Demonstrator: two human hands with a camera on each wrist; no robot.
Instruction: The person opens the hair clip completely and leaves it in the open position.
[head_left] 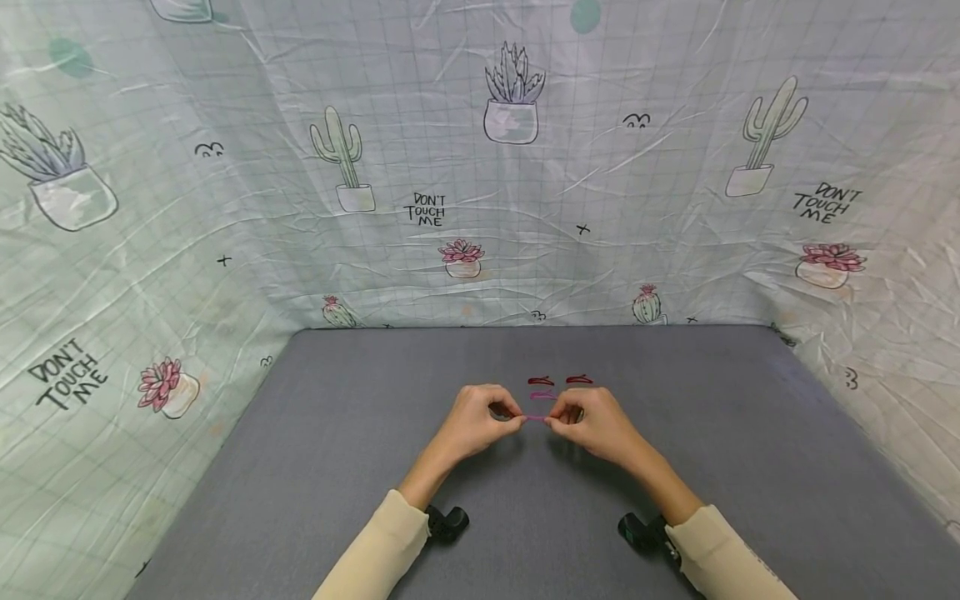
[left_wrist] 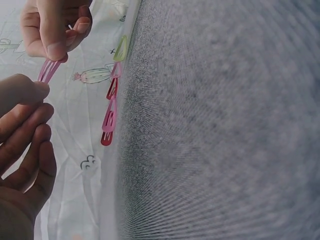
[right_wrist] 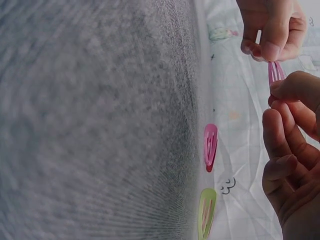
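Observation:
A pink snap hair clip [head_left: 535,417] is stretched between my two hands, above the grey table. My left hand [head_left: 480,422] pinches one end of it between thumb and index finger. At the opposite end, the thumb and fingertips of my right hand [head_left: 591,423] pinch it too. The left wrist view shows slots along the clip [left_wrist: 48,71]. Just beyond the hands lies another pink clip [head_left: 543,395], with one red clip [head_left: 541,381] and a second red clip [head_left: 579,379] farther back. A green clip [right_wrist: 206,212] appears in both wrist views.
The grey table [head_left: 360,400] runs back to a hanging sheet [head_left: 420,275] printed with cacti, which also rises along the left and right sides. Dark wrist-worn devices, one on the left [head_left: 448,525] and one on the right [head_left: 639,532], sit below the forearms.

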